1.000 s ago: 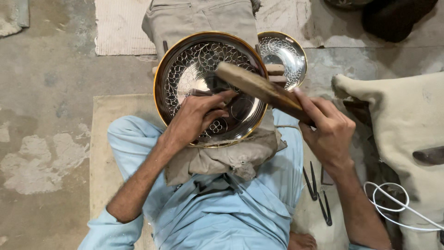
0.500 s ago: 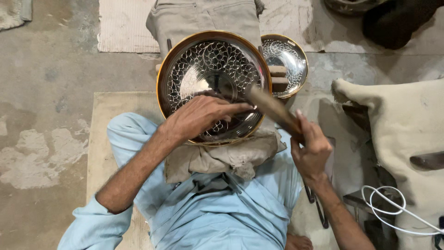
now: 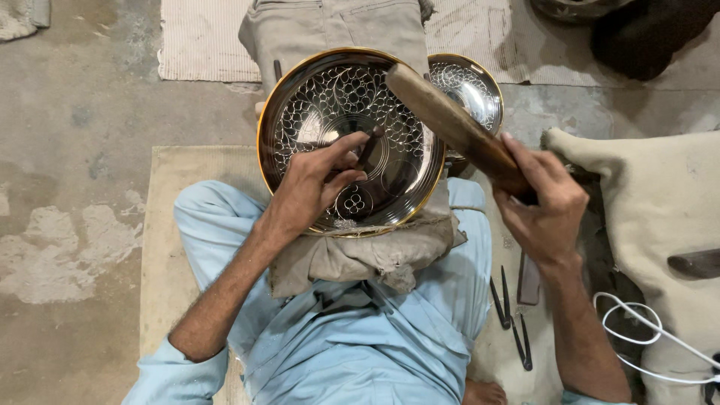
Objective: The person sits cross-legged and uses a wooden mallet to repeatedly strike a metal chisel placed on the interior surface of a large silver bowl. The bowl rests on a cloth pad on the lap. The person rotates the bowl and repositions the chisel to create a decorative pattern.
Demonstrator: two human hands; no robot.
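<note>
Left hand (image 3: 315,187) rests on large engraved metal plate (image 3: 330,97), fingers pinched around small dark chisel (image 3: 369,147), tip against plate's inner face. Plate lies on bunched cloth pad (image 3: 360,259) over person's lap, tilted slightly. Right hand (image 3: 544,206) clenched around wooden mallet (image 3: 457,131), raised above plate's right edge, head pointing up-left. Smaller engraved dish (image 3: 472,86) just behind plate, partly hidden by mallet. 2 thin dark tools (image 3: 510,322) on floor mat beside right forearm. White cable (image 3: 645,341) at right.
</note>
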